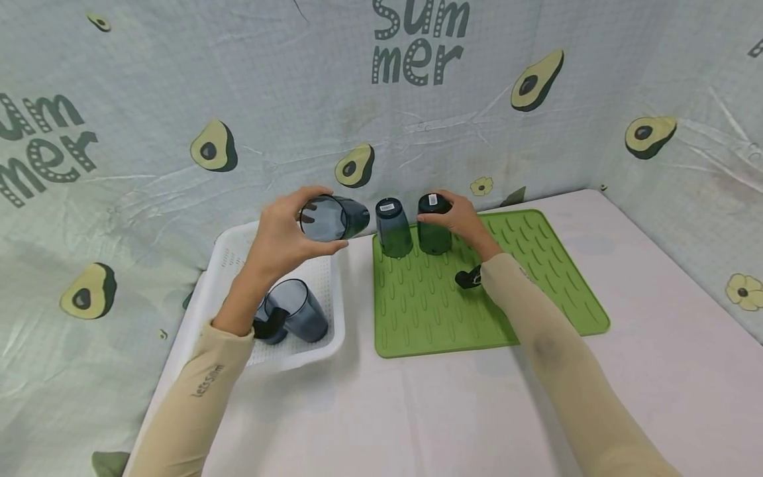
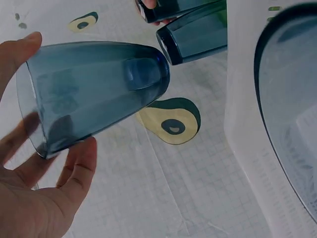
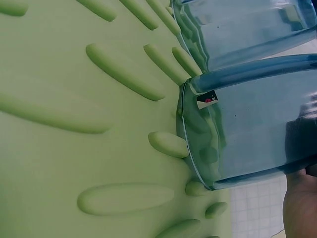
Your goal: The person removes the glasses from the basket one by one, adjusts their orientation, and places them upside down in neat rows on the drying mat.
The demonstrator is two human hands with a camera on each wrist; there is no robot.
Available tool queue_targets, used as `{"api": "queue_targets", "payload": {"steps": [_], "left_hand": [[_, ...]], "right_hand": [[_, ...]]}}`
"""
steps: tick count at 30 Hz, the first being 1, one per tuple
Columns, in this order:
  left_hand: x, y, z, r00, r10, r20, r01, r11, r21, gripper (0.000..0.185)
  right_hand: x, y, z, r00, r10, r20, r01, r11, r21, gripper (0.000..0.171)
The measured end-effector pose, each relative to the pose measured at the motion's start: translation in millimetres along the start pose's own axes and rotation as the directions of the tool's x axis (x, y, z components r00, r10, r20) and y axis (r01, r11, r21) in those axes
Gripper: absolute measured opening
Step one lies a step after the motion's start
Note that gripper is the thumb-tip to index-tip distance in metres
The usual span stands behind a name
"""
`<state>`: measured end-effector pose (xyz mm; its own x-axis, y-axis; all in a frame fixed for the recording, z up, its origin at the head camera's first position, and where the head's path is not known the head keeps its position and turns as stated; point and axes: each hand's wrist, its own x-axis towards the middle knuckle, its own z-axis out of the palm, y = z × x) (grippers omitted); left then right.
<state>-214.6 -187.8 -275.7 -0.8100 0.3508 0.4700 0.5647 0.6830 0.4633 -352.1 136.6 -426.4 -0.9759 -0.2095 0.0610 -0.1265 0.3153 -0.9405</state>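
My left hand grips a blue-tinted drinking glass near its rim, raised and lying on its side, with the base pointing right. In the left wrist view, thumb and fingers spread round the mouth of this glass. At the back of the green ribbed mat, my right hand grips the base end of an upside-down glass. Its rim meets the mat in the right wrist view, where a small label shows on the glass. Just left stands another upturned glass.
A white perforated basket sits left of the mat, below my left hand. Inside it lies a tilted blue glass, with another partly hidden by the left wrist camera. A patterned sheet hangs behind the pale table.
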Motion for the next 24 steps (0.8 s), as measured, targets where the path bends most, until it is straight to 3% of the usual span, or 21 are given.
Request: {"api": "queue_targets", "payload": {"steps": [7, 12, 17, 21, 24], "left_hand": [[-1.2, 5.6, 6.9, 0.998, -0.038, 0.048, 0.040, 0.998, -0.049, 0.076], [-1.5, 8.0, 10.6, 0.999, -0.005, 0.053, 0.007, 1.000, -0.026, 0.072], [-3.4, 9.3, 13.9, 0.997, 0.063, 0.049, -0.068, 0.992, 0.104, 0.071], [-5.7, 10.4, 16.2, 0.991, 0.124, 0.046, -0.132, 0.963, 0.236, 0.073], [-6.8, 12.3, 17.7, 0.987, 0.151, 0.048, -0.158, 0.951, 0.265, 0.072]], "right_hand": [[-1.0, 0.3, -1.3, 1.000, -0.014, -0.009, 0.014, 1.000, 0.006, 0.082], [-1.8, -2.1, -1.8, 1.000, -0.020, -0.008, 0.020, 1.000, -0.016, 0.083], [-1.3, -4.6, -3.2, 0.999, -0.028, 0.040, 0.030, 0.998, -0.059, 0.086], [-3.0, -9.2, -4.9, 0.996, -0.040, 0.076, 0.046, 0.996, -0.070, 0.084], [-6.3, -12.7, -5.2, 0.995, -0.042, 0.092, 0.050, 0.996, -0.080, 0.081]]}}
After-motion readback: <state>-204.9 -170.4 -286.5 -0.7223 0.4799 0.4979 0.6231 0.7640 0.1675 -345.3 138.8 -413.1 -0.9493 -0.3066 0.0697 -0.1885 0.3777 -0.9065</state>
